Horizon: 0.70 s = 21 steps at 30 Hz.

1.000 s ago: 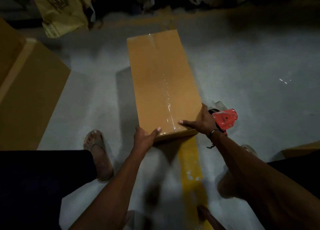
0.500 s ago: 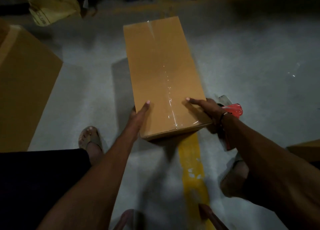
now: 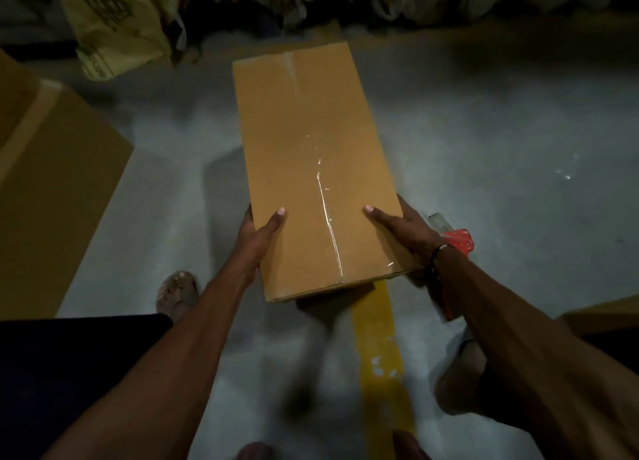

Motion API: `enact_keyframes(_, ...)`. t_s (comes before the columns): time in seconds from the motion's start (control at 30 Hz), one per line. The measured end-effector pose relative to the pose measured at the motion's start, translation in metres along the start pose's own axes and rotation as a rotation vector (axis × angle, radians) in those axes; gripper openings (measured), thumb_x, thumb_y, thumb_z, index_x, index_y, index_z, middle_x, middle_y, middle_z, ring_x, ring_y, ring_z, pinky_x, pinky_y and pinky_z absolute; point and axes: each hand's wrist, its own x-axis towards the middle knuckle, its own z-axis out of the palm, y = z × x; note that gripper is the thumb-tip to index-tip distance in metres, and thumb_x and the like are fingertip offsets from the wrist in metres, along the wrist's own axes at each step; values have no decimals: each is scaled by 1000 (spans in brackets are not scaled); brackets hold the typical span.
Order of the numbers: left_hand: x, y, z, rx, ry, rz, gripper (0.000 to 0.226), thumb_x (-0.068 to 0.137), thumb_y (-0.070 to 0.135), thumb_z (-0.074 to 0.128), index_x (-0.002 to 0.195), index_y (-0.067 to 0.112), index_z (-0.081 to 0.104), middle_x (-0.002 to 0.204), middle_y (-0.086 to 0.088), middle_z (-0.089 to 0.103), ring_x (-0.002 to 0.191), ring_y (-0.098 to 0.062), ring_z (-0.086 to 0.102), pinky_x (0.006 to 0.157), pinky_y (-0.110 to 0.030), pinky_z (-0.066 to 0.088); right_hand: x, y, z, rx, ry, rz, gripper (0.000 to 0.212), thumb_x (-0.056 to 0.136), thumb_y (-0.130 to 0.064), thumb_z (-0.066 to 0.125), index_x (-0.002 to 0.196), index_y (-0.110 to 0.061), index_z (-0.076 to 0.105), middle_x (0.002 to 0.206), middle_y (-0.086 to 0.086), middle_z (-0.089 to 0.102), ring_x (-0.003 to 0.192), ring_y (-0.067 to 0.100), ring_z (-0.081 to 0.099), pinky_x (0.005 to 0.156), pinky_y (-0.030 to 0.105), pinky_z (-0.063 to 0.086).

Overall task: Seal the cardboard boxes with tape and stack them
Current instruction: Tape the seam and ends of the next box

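On a grey concrete floor [image 3: 484, 141], seen from the head cam looking down, sits a long narrow cardboard box [image 3: 311, 148], roughly centre frame, its near end over a yellow floor stripe [image 3: 377, 338]. Clear tape [image 3: 328, 224] runs lengthwise along the box top, glinting.

Left hand [image 3: 261, 231] grips the box's near-left edge: thumb lies on top, other fingers wrap down the side, mostly hidden. Right hand [image 3: 401, 228] grips the near-right edge the same way, thumb on top pointing inward, fingers curled round the side. A dark band sits on the right wrist.

Red tape dispenser [image 3: 458, 241] lies on the floor just beside the right wrist, partly hidden by the arm.

Far left: a bigger cardboard box [image 3: 52, 200] w/ a pale tape strip. Top left: a yellowish bag [image 3: 114, 20]. A sandalled foot [image 3: 176, 293] shows below the left arm. Lighting is dim.
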Motion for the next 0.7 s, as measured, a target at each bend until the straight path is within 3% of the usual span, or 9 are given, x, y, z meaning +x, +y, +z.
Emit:
enact_keyframes(0.17, -51, 70, -8, -2, 15, 117, 95, 72, 72, 80, 148, 35, 36, 134, 5, 61, 114, -21, 66, 97, -54, 56, -64, -72, -22, -14, 45, -141, 79, 86, -61, 68, 153, -38, 33, 130, -7, 57, 105, 10, 60, 73, 28, 47)
enact_keyframes(0.27, -93, 127, -3, -22, 22, 200, 85, 78, 64, 79, 138, 33, 26, 131, 1, 57, 110, -20, 65, 94, -49, 57, -117, -125, -52, -30, 87, -245, 74, 87, -60, 68, 150, -36, 38, 131, -5, 60, 106, 13, 64, 75, 29, 52)
enact_keyframes(0.5, -215, 250, 32, -40, -68, 413, 71, 86, 54, 76, 128, 24, 27, 125, 0, 55, 107, -20, 65, 80, -40, 57, -266, -206, -131, -6, 262, -415, 64, 88, -56, 70, 144, -35, 47, 127, -5, 66, 104, 13, 70, 78, 31, 58)
enact_keyframes(0.6, -261, 290, 57, -44, -117, 501, 69, 88, 47, 77, 130, 23, 28, 130, -5, 56, 107, -21, 65, 74, -36, 56, -325, -222, -168, 16, 336, -446, 71, 85, -60, 72, 146, -37, 44, 129, -5, 64, 108, 17, 69, 84, 40, 60)
enact_keyframes(0.7, -306, 321, 85, -9, -197, 566, 71, 88, 50, 77, 133, 25, 28, 130, -5, 57, 107, -23, 67, 80, -41, 58, -382, -230, -203, 43, 427, -474, 82, 75, -71, 76, 144, -39, 46, 129, -5, 65, 110, 21, 69, 91, 51, 59)
